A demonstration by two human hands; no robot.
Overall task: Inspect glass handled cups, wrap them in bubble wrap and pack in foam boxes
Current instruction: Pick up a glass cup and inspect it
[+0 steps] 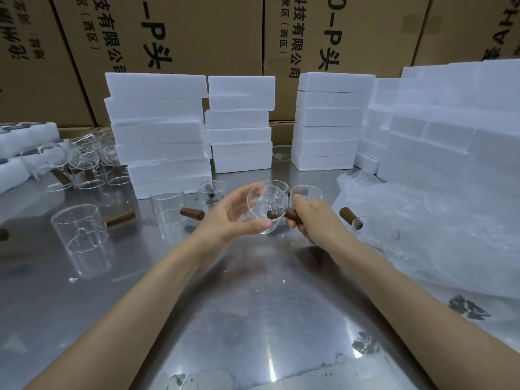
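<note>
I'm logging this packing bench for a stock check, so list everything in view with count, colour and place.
Held clear glass cup with brown wooden handle: one, above the table centre, tipped on its side.
Other clear glass handled cups: several, on the table left, centre and right; exact count unclear.
White foam boxes: many, stacked at the back and right.
Clear bubble wrap sheets: a pile, table right.
Shiny metal table: one, silver, beneath everything.
Brown cardboard cartons: several, behind, with black print.
Left hand: cups the glass body.
Right hand: fingers grip the wooden handle.
</note>
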